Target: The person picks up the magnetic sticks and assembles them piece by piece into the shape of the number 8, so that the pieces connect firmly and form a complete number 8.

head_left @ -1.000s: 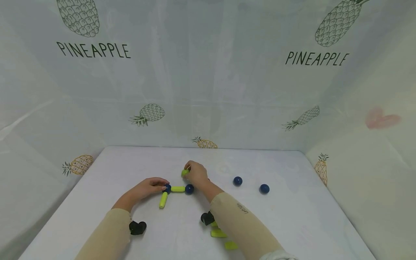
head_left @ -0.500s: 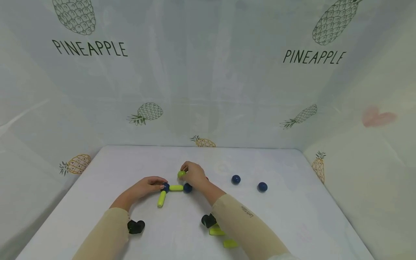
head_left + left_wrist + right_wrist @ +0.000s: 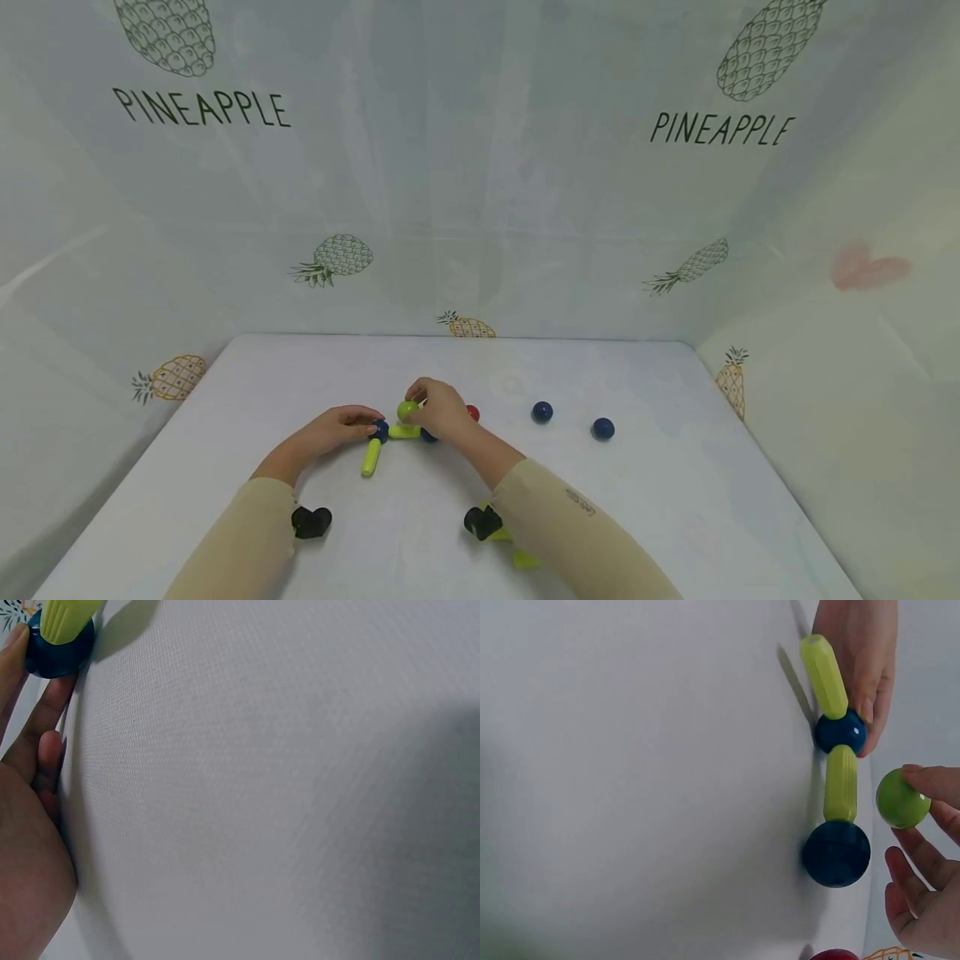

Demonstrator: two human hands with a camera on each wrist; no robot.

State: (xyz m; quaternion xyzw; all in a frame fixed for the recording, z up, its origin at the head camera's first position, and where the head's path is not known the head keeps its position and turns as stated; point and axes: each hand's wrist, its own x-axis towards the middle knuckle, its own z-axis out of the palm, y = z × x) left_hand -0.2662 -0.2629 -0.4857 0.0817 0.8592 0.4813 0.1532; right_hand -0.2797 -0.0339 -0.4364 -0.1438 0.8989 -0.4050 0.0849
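Note:
My left hand (image 3: 330, 435) pinches a dark blue ball (image 3: 841, 732) between thumb and fingers at the left of the white table. Two yellow-green rods join that ball: one rod (image 3: 371, 457) points toward me, while the other rod (image 3: 841, 784) runs right to a second blue ball (image 3: 836, 853). In the head view, my right hand (image 3: 441, 414) partly covers this second ball. A green ball (image 3: 902, 799) is pinched by the right thumb and fingertips. It sits apart from the joined pieces in the right wrist view and just beyond the connecting rod in the head view.
A red ball (image 3: 472, 413) lies just past my right wrist. Two loose blue balls, a nearer one (image 3: 603, 428) and a farther one (image 3: 542, 412), rest to the right. Several yellow-green rods (image 3: 527, 560) lie partly under my right forearm. Pineapple-printed cloth (image 3: 480, 167) hangs behind the table.
My right hand has carried the green ball left and slightly toward me, closer to the joined rods. The red ball has come into view beside the right wrist. The left hand keeps its hold.

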